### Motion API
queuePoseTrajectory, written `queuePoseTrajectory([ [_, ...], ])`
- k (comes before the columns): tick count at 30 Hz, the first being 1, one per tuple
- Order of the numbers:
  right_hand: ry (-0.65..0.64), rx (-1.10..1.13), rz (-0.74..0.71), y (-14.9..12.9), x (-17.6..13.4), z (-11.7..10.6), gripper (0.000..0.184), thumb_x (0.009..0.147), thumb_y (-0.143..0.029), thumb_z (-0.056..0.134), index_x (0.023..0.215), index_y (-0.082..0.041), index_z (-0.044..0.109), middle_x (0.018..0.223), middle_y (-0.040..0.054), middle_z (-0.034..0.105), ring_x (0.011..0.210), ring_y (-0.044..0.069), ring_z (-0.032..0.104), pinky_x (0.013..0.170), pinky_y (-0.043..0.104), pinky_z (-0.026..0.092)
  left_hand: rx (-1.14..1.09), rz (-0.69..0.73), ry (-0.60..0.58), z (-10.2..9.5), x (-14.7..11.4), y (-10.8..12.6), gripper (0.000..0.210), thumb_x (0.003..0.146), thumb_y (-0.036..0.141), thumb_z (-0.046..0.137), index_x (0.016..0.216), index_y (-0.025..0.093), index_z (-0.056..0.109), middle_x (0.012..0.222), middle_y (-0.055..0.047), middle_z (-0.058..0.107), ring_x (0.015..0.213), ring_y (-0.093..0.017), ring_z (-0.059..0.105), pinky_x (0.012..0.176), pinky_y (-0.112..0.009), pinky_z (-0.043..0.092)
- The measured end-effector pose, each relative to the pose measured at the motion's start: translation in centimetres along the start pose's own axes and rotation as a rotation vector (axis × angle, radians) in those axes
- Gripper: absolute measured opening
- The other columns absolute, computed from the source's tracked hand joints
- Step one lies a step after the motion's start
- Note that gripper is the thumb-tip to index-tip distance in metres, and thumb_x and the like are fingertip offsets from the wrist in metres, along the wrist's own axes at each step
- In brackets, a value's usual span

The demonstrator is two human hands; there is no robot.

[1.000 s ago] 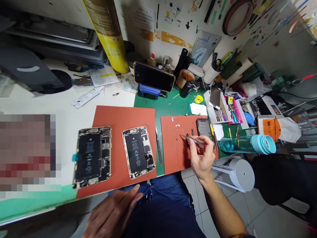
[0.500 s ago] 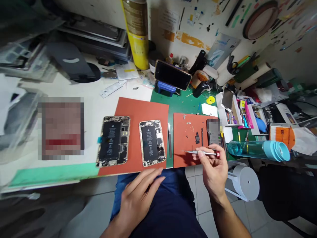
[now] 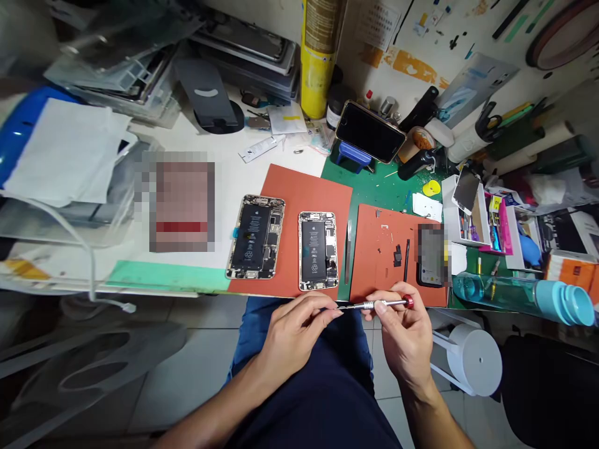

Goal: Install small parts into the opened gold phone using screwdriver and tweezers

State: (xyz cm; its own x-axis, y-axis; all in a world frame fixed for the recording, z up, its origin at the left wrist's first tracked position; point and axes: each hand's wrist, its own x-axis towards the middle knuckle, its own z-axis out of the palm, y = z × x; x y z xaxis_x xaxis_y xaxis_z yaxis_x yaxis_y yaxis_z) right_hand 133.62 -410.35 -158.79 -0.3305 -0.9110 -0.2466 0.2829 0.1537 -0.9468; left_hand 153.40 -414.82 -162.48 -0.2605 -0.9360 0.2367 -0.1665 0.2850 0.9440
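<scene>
My right hand [image 3: 406,330] grips a precision screwdriver [image 3: 369,305] with a silver shaft and a red cap, held level over the table's front edge. Its tip points left. The thumb and fingers of my left hand [image 3: 297,330] are pinched together at that tip; whether a small part is between them is hidden. Just beyond my hands lies an opened smartphone [image 3: 318,251], its battery and circuit board bare. To its left is a larger opened smartphone [image 3: 256,237] with a blue tab on its side. Both rest on a reddish-brown mat [image 3: 299,187].
Small parts lie on a second reddish-brown mat [image 3: 369,249], beside a dark phone [image 3: 431,255]. Between the mats is a metal spudger-like tool [image 3: 348,252]. A blue bottle [image 3: 519,296] lies at right. Another phone [image 3: 371,131] leans on a blue stand [image 3: 352,156].
My right hand has brought the screwdriver back from the right mat towards my body. My left hand has risen to its tip and its fingers have closed. The view has shifted left.
</scene>
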Motion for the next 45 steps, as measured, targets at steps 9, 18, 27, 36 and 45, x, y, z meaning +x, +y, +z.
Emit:
queuePoseTrajectory([
  [9, -0.013, -0.166, -0.117, -0.1, -0.6, 0.1, 0.029, 0.099, -0.024, 0.078, 0.119, -0.026, 0.057, 0.102, 0.0047, 0.083, 0.077, 0.019, 0.08, 0.075, 0.036, 0.069, 0.135, 0.116, -0.019, -0.5, 0.0, 0.0, 0.01, 0.105, 0.014, 0.065, 0.102, 0.022, 0.071, 0.091, 0.001, 0.079, 0.085, -0.013, 0.077, 0.078, -0.022, 0.061],
  [18, -0.072, -0.322, -0.242, -1.3, -1.1, 0.3, 0.029, 0.1, -0.014, 0.075, 0.121, -0.027, 0.061, 0.104, 0.0047, 0.084, 0.098, 0.02, 0.084, 0.081, 0.03, 0.072, 0.21, 0.199, -0.1, -1.0, -0.3, -0.3, 0.011, 0.106, 0.01, 0.063, 0.108, 0.02, 0.068, 0.094, 0.0, 0.077, 0.084, -0.011, 0.075, 0.083, -0.024, 0.06],
  [27, -0.146, -0.459, -0.32, -1.5, -1.1, 0.0, 0.032, 0.099, -0.012, 0.075, 0.125, -0.025, 0.062, 0.104, 0.0074, 0.084, 0.101, 0.023, 0.084, 0.091, 0.04, 0.072, 0.297, 0.227, -0.134, -1.6, 0.0, 0.3, 0.019, 0.112, 0.018, 0.054, 0.103, 0.019, 0.071, 0.094, 0.0, 0.08, 0.082, -0.013, 0.078, 0.075, -0.026, 0.06],
  [36, -0.085, -0.618, -0.522, -0.9, -0.7, 0.6, 0.05, 0.093, -0.001, 0.074, 0.134, -0.026, 0.061, 0.112, 0.007, 0.081, 0.102, 0.023, 0.084, 0.093, 0.039, 0.072, 0.574, 0.357, -0.08, -3.9, -1.7, -1.9, 0.03, 0.101, 0.009, 0.07, 0.129, 0.017, 0.072, 0.114, -0.008, 0.081, 0.096, -0.02, 0.076, 0.091, -0.035, 0.059],
  [45, -0.25, -0.876, -0.704, -0.3, -0.3, 2.0, 0.068, 0.086, 0.009, 0.074, 0.145, -0.019, 0.056, 0.116, 0.0123, 0.079, 0.104, 0.025, 0.082, 0.089, 0.039, 0.074, 0.564, 0.465, -0.133, -3.9, -1.2, -4.1, 0.043, 0.099, 0.001, 0.062, 0.142, 0.006, 0.066, 0.127, -0.018, 0.079, 0.104, -0.03, 0.07, 0.088, -0.043, 0.055],
])
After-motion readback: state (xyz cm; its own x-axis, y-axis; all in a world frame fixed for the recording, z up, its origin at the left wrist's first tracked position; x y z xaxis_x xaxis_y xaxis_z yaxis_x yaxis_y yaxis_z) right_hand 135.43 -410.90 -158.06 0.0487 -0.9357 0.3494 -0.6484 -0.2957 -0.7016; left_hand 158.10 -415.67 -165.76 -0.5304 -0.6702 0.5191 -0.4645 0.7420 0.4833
